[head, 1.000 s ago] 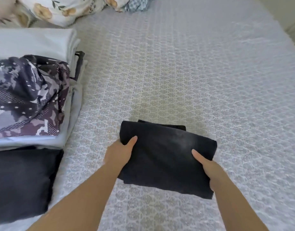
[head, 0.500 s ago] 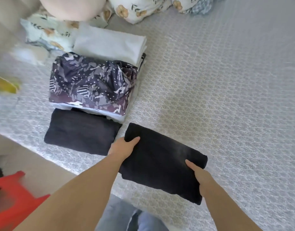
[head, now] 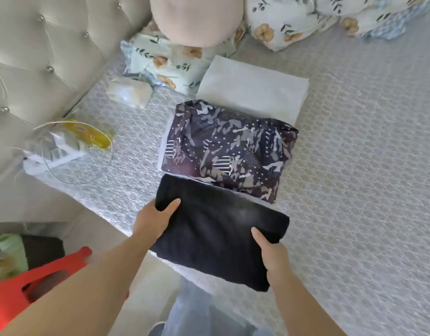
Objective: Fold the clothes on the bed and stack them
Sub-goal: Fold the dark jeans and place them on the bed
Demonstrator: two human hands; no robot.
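A person's left hand (head: 153,223) and right hand (head: 273,259) each pinch an opposite edge of a folded black garment (head: 216,234), thumbs on top and fingers hidden beneath, at the near edge of the bed (head: 354,166). Touching the black garment's far edge lies a folded camouflage-print garment (head: 229,151), stacked on folded white cloth (head: 252,87). Beyond that stack sit floral pillows (head: 294,23); a red stool (head: 22,292) stands on the floor left of the garment.
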